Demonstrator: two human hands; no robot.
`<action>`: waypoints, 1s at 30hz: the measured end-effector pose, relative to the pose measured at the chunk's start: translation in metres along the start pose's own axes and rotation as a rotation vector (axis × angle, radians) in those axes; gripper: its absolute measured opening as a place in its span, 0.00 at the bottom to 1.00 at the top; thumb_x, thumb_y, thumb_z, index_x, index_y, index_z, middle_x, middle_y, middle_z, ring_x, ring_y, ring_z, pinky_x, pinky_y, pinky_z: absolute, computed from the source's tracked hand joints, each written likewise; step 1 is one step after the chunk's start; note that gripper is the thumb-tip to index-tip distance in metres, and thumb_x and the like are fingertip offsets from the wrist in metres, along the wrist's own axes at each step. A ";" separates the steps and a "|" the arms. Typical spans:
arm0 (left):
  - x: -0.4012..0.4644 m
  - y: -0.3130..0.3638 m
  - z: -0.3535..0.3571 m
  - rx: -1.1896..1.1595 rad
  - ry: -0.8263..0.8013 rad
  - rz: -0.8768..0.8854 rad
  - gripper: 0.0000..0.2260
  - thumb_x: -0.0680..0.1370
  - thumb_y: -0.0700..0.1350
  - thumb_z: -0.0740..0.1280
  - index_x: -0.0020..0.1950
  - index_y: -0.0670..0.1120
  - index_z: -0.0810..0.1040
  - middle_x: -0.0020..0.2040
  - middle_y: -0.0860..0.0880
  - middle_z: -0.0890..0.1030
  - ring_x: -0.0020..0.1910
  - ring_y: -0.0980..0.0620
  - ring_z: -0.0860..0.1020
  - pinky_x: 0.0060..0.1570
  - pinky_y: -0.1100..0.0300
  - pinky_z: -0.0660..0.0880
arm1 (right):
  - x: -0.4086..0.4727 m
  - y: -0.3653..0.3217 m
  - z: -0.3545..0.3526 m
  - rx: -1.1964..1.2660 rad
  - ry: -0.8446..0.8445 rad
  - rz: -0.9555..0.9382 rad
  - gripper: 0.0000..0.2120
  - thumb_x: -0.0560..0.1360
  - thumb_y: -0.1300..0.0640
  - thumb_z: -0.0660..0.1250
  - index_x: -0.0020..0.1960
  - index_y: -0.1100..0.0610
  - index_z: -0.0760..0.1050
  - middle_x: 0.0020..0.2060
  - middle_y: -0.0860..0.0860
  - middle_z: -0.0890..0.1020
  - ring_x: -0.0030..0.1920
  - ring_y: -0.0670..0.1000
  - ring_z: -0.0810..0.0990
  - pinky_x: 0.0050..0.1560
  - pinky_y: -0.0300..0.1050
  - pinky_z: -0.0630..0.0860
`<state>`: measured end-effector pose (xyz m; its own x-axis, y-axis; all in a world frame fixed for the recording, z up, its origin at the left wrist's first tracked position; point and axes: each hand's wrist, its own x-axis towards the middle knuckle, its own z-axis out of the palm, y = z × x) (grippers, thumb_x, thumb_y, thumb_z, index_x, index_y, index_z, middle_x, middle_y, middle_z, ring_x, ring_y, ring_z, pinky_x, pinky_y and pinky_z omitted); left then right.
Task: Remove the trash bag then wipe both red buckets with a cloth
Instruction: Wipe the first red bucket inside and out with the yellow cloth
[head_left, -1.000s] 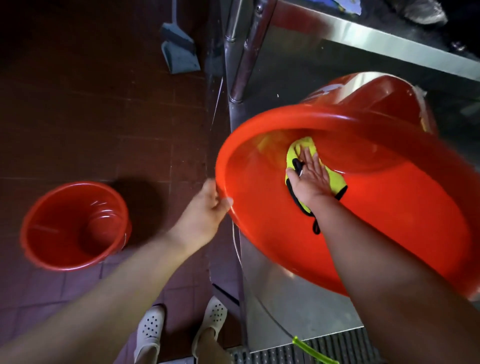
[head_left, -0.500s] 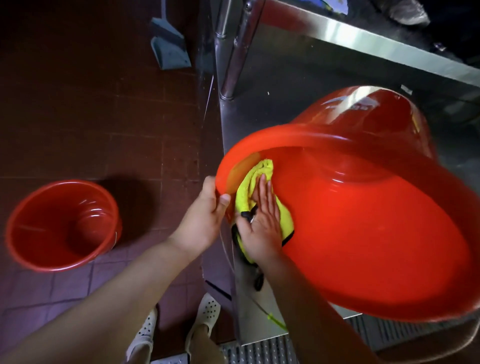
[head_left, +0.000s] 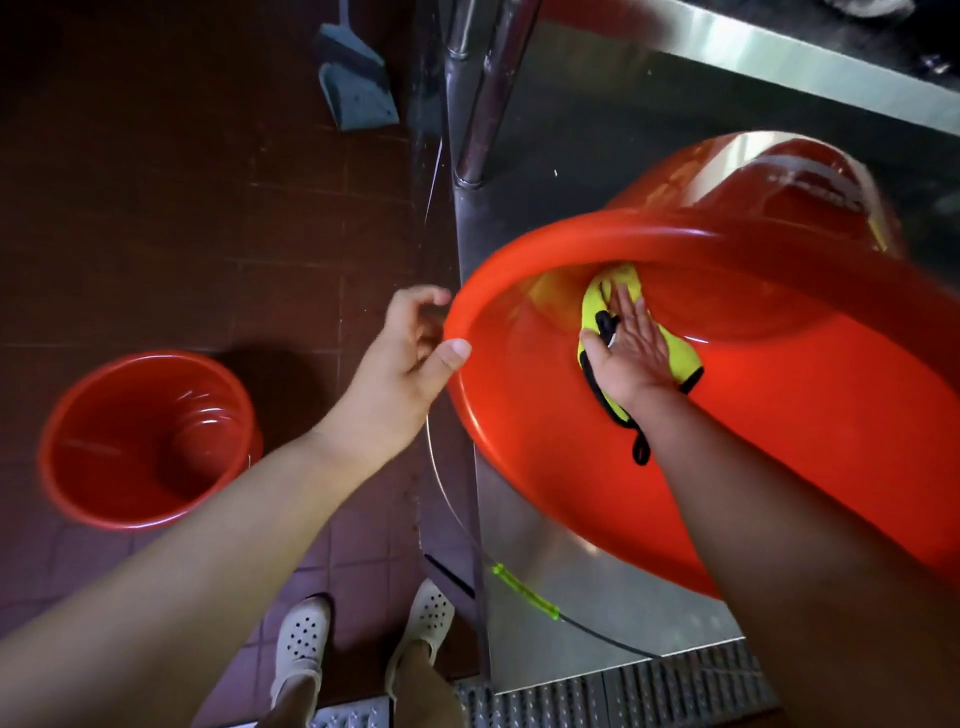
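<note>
A large red bucket (head_left: 779, 457) lies tipped on its side on a steel surface, its mouth facing me. My left hand (head_left: 405, 364) pinches the bucket's rim at its left edge, thumb on the inside. My right hand (head_left: 631, 345) is inside the bucket, palm flat, pressing a yellow cloth (head_left: 675, 358) with black trim against the inner wall. A second, smaller red bucket (head_left: 145, 441) stands upright on the tiled floor at the left, with nothing in it. No trash bag shows.
A steel table (head_left: 779, 57) with tubular legs (head_left: 478, 93) stands behind the big bucket. A blue dustpan (head_left: 358, 88) leans on the floor at the back. My white shoes (head_left: 301, 639) are below, next to a metal floor grate (head_left: 649, 686). The bucket's wire handle with green grip (head_left: 524, 592) hangs down.
My right hand slid the cloth from the rim near my left hand deeper into the bucket, up and to the right. My left hand kept its hold on the rim.
</note>
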<state>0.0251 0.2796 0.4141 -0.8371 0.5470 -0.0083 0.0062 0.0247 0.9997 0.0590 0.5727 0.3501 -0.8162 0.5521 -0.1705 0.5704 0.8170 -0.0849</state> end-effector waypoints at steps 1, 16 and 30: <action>-0.005 -0.009 0.001 0.007 -0.018 -0.069 0.10 0.79 0.44 0.63 0.59 0.47 0.68 0.46 0.53 0.77 0.45 0.59 0.77 0.52 0.60 0.74 | 0.000 -0.001 0.000 -0.020 -0.009 -0.003 0.34 0.78 0.41 0.53 0.78 0.52 0.43 0.77 0.46 0.46 0.77 0.48 0.42 0.74 0.44 0.42; -0.022 -0.006 0.022 0.005 0.009 0.035 0.02 0.78 0.38 0.63 0.50 0.40 0.72 0.41 0.54 0.75 0.40 0.62 0.71 0.44 0.67 0.70 | -0.160 -0.080 0.018 0.355 0.173 -0.331 0.44 0.70 0.47 0.63 0.74 0.47 0.37 0.75 0.46 0.48 0.76 0.50 0.49 0.74 0.46 0.49; 0.003 0.040 -0.007 -0.141 0.013 0.141 0.10 0.72 0.39 0.71 0.50 0.52 0.80 0.41 0.57 0.82 0.42 0.62 0.79 0.44 0.70 0.74 | -0.007 0.004 -0.003 -0.099 -0.022 0.018 0.36 0.77 0.37 0.51 0.78 0.53 0.45 0.77 0.47 0.50 0.77 0.48 0.45 0.75 0.46 0.44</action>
<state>0.0190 0.2766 0.4540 -0.8401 0.5261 0.1318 0.0485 -0.1692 0.9844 0.0665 0.5728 0.3538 -0.8028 0.5641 -0.1928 0.5723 0.8199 0.0158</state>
